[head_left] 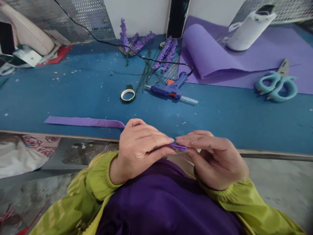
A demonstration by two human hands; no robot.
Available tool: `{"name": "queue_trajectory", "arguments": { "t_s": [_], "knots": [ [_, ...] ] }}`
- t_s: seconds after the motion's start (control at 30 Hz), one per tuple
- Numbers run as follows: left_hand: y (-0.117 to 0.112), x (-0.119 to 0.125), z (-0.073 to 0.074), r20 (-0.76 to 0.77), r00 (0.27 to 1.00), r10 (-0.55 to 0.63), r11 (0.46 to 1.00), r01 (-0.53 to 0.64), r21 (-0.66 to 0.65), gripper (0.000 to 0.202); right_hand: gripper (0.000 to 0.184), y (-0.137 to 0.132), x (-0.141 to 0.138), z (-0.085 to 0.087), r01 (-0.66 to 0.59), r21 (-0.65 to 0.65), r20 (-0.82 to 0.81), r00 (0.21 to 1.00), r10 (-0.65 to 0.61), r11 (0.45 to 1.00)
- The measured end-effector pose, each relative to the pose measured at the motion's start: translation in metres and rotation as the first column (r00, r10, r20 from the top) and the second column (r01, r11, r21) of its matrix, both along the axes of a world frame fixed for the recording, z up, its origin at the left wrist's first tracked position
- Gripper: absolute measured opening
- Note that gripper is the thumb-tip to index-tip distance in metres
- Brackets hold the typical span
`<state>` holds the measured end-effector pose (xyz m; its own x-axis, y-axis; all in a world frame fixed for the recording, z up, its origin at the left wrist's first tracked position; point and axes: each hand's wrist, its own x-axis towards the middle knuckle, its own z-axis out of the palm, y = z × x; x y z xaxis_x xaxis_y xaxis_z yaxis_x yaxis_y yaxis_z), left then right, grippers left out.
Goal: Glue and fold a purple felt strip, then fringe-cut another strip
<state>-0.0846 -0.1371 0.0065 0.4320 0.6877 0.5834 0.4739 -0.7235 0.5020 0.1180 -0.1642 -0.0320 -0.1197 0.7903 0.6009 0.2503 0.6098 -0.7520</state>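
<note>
Between the fingertips of my left hand [144, 145] and my right hand [215, 153] is the folded end of a purple strip [84, 122], held just over the table's front edge. My left thumb and fingers pinch it, and the long part runs out behind that hand, lying flat on the table to the left. At the folded tip, my right thumb and fingertips close on it too. Beyond the hands lie a blue hot glue gun [168, 90] with a clear glue stick in its back and a roll of dark green tape [127, 95].
Purple lavender-like flowers [166, 54] and green stems [146, 70] lie at the back. Teal-handled scissors [277, 85] rest at right, near a large purple sheet [207, 52] and a white cylinder [249, 31]. A phone [177, 18] stands upright. The glue gun's black cord [102, 40] crosses the back.
</note>
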Motion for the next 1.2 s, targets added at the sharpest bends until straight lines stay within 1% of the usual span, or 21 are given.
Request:
{"name": "queue_trajectory", "arguments": {
  "t_s": [0.1, 0.3, 0.47, 0.6, 0.67, 0.77, 0.93, 1.07, 1.13, 1.17, 1.2],
  "knots": [
    [-0.0003, 0.0003, 0.0003, 0.022, 1.0, -0.008, 1.0, 0.008, 0.001, 0.006, 0.041, -0.0003, -0.0008, 0.0017, 0.003, -0.009, 0.04, 0.999, -0.003, 1.0],
    [-0.0011, 0.0004, 0.0018, -0.003, 1.0, 0.003, 1.0, -0.003, -0.019, 0.006, 0.041, 0.0, -0.0042, 0.0028, 0.017, -0.016, 0.024, 1.0, -0.016, 1.0],
    [-0.0024, 0.0019, 0.0022, -0.009, 1.0, -0.001, 1.0, 0.0, -0.027, 0.006, 0.038, 0.0017, -0.0054, 0.0052, 0.009, 0.044, 0.069, 0.998, -0.012, 0.999],
    [-0.0031, 0.0022, 0.0024, -0.007, 1.0, -0.005, 0.999, 0.004, -0.042, 0.006, 0.031, 0.003, -0.0056, 0.0057, 0.025, 0.028, 0.105, 0.994, -0.028, 0.999],
    [-0.0031, 0.0021, 0.0024, -0.008, 1.0, -0.008, 0.999, 0.008, -0.053, 0.008, 0.033, 0.0036, -0.0052, 0.0042, 0.015, 0.061, 0.106, 0.994, -0.021, 0.998],
    [-0.0031, 0.0022, 0.0022, -0.019, 1.0, -0.014, 0.999, 0.014, -0.029, 0.005, 0.035, 0.0043, -0.0048, 0.0016, -0.003, 0.13, 0.119, 0.993, -0.012, 0.991],
    [-0.0035, 0.0031, 0.0025, -0.026, 1.0, -0.015, 1.0, 0.016, 0.004, 0.004, 0.037, 0.0053, -0.0058, 0.001, -0.007, 0.148, 0.142, 0.99, -0.014, 0.989],
    [-0.0044, 0.0051, 0.0027, -0.043, 0.999, -0.003, 0.999, 0.004, 0.04, 0.005, 0.036, 0.0063, -0.0074, 0.0007, 0.009, 0.197, 0.149, 0.988, -0.039, 0.98],
    [-0.0043, 0.0049, 0.002, -0.037, 0.999, 0.002, 0.998, 0.0, 0.06, 0.005, 0.034, 0.0063, -0.0076, 0.0002, 0.017, 0.193, 0.133, 0.99, -0.044, 0.981],
    [-0.0039, 0.0038, 0.0014, -0.038, 0.999, 0.005, 0.998, -0.002, 0.067, 0.004, 0.034, 0.006, -0.0073, 0.0, 0.016, 0.172, 0.123, 0.992, -0.038, 0.985],
    [-0.0031, 0.002, 0.0007, -0.045, 0.999, 0.015, 0.997, -0.012, 0.073, 0.007, 0.033, 0.0055, -0.0067, 0.0, 0.015, 0.146, 0.114, 0.993, -0.032, 0.989]
  ]
}}
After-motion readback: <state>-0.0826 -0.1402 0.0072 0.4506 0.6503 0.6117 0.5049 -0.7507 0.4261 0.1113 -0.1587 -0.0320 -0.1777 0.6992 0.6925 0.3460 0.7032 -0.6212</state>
